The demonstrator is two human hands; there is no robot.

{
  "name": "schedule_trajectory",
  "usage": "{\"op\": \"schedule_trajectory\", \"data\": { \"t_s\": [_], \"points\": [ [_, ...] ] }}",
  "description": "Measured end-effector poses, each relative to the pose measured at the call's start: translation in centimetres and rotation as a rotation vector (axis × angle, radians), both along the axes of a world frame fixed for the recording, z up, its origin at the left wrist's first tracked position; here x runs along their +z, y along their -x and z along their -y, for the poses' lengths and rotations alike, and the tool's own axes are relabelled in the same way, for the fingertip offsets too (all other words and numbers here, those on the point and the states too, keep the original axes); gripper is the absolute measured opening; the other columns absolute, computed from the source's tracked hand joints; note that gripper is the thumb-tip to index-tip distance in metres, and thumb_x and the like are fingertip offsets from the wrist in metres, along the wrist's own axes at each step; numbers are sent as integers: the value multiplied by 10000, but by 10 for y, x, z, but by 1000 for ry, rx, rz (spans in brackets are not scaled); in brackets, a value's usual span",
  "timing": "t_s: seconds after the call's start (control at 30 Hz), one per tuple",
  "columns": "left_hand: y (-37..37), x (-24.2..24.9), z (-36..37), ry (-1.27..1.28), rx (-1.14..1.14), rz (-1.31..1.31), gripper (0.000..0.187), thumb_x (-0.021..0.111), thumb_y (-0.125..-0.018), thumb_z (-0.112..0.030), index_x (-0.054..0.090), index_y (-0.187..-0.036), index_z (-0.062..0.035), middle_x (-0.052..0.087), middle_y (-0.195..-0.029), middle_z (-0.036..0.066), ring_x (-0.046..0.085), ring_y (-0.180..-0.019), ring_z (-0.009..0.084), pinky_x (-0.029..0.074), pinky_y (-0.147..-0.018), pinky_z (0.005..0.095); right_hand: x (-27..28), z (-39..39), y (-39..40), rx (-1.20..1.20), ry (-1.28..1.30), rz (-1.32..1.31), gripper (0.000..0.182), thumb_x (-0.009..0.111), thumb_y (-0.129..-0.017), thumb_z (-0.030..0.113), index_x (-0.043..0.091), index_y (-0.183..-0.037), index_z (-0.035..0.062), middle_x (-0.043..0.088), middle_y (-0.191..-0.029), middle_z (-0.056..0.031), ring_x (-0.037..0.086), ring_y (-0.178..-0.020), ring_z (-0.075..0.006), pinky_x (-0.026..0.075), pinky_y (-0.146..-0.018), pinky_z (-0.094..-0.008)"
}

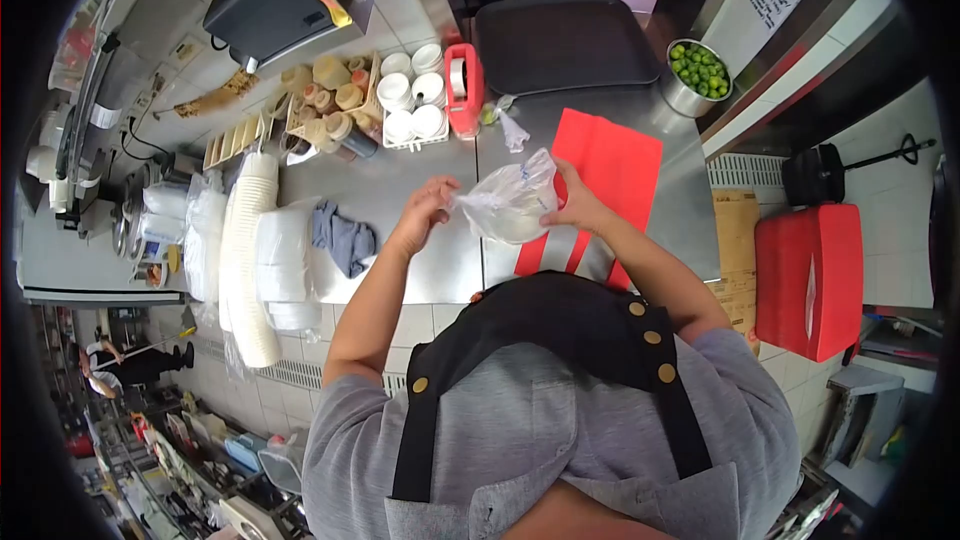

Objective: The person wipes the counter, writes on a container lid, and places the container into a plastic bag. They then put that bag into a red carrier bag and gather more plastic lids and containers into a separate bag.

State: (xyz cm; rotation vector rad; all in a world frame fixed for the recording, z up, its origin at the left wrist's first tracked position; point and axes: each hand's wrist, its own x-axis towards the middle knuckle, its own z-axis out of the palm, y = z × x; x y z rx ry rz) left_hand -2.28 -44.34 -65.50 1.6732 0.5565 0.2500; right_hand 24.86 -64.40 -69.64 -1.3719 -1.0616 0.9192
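A clear plastic bag (510, 202) with faint blue print is held up above the steel counter, its gathered end pointing left. My left hand (428, 212) has its fingers curled at that gathered end. My right hand (580, 202) grips the bag's right side between thumb and fingers; what is inside the bag is hard to make out. Beneath my right hand and forearm lies a flat red bag (615, 165) with red straps. A small knotted plastic bag (513, 132) rests just beyond the held one.
A black tray (565, 45) and a metal pot of green limes (698, 72) stand at the back. White-lidded cups (398, 92) fill a basket beside a red holder (463, 90). Stacked foam cups (250, 260) and a grey cloth (343, 238) lie left. Another person (130, 360) stands far left.
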Motion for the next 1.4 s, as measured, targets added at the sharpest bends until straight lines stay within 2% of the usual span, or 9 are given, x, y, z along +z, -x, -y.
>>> {"op": "schedule_trajectory", "data": {
  "t_s": [0.03, 0.13, 0.17, 0.3, 0.47, 0.7, 0.77, 1.07, 1.4],
  "points": [
    [-4, 6, 6, 601, 117, 216, 436, 643, -800, -283, 655, -1216, -153, 581, -1279, 43, 617, -950, 155, 438, -626, 246, -5, 3, 9, 21, 74, 156, 1150, 930, -622, 300, 263, -1524, 45, 331, -1533, -198, 301, -1432, -340, 282, -1157, -458],
    [-29, 33, 44, 799, -30, 261, 697, 656, -804, -270, 461, -1468, -185, 493, -1429, 79, 628, -864, 144, 432, -602, 217, -2, -6, 22, 36, 68, 243, 1136, 917, -620, 361, 290, -1512, 38, 347, -1523, -201, 286, -1443, -368, 239, -1181, -477],
    [-35, 28, 51, 847, -100, 227, 934, 637, -829, -255, 115, -1603, -266, 331, -1567, 96, 661, -823, 197, 438, -564, 229, 1, -10, 24, 29, -9, 172, 1102, 898, -640, 385, 309, -1502, 33, 351, -1524, -192, 280, -1449, -378, 218, -1191, -487],
    [-54, -3, 78, 909, 56, 137, 973, 560, -876, -263, -109, -1581, -309, 260, -1608, 84, 685, -860, 249, 428, -548, 238, -22, -27, 25, -89, -69, 594, 816, 791, -792, 340, 407, -1445, 39, 449, -1459, -169, 395, -1376, -345, 261, -1166, -488],
    [-62, 1, 81, 1027, 129, 210, 986, 574, -910, -238, -159, -1563, -335, 313, -1535, 70, 686, -835, 267, 446, -530, 234, -15, -34, 31, -6, 48, -36, 402, 543, -979, 208, 511, -1343, 40, 666, -1149, -187, 605, -1144, -330, 369, -1061, -460],
    [-64, -12, 89, 237, 213, 76, 753, 706, -830, -122, 386, -1505, -213, 379, -1485, 151, 575, -1112, 260, 499, -827, 312, 20, -46, 34, -52, 506, 306, 351, 575, -948, 249, 572, -1250, 72, 675, -1110, -173, 614, -1120, -324, 395, -950, -468],
    [-70, 25, 97, -1002, 187, 105, 532, 736, -827, -117, 601, -1339, -167, 359, -1491, 187, 514, -1240, 282, 450, -982, 348, 9, -46, 28, 118, 331, 536, 314, 579, -931, 259, 583, -1185, 73, 665, -1135, -172, 604, -1153, -293, 357, -966, -511],
    [-101, 0, 53, -304, 330, -5, 291, 780, -828, -146, 704, -1078, -18, 686, -753, 80, 616, -661, 155, 492, -636, 308, 15, -26, 25, 103, 15, 109, 612, 695, -847, 49, 366, -1363, 39, 612, -1136, -132, 587, -1144, -208, 437, -990, -384],
    [-92, 30, 65, -492, 152, -186, 253, 795, -815, -314, 785, -943, -97, 736, -916, 113, 689, -727, 214, 519, -673, 317, 10, -29, 28, 32, -60, -9, 551, 650, -862, -65, 352, -1309, 55, 593, -1032, -108, 626, -998, -212, 492, -873, -330]
  ]
}}
